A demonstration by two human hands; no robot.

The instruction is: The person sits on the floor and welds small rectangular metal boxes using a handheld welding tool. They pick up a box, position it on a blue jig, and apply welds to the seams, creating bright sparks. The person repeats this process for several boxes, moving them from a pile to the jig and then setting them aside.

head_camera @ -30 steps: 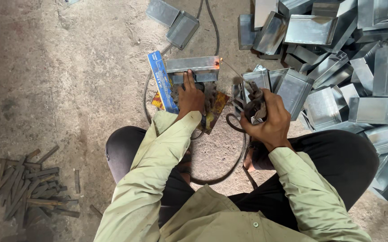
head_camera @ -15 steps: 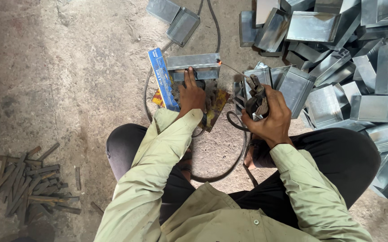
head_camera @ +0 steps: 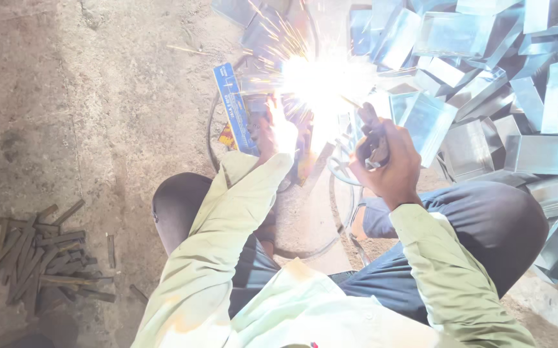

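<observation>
**Welding holder sparking over the floor**

Welding holder (head_camera: 370, 132) sits clamped in my right hand (head_camera: 388, 164), fingers wrapped tight round its grip, its tip in a white flare (head_camera: 321, 84) above the concrete floor (head_camera: 98, 96). My left hand (head_camera: 278, 132) presses down beside the blue packet (head_camera: 232, 106); glare washes it out, so its fingers look flat and together, probably. Metal boxes (head_camera: 485, 77) heap toward the floor's right edge, short bars (head_camera: 40, 258) near its lower left corner.
</observation>
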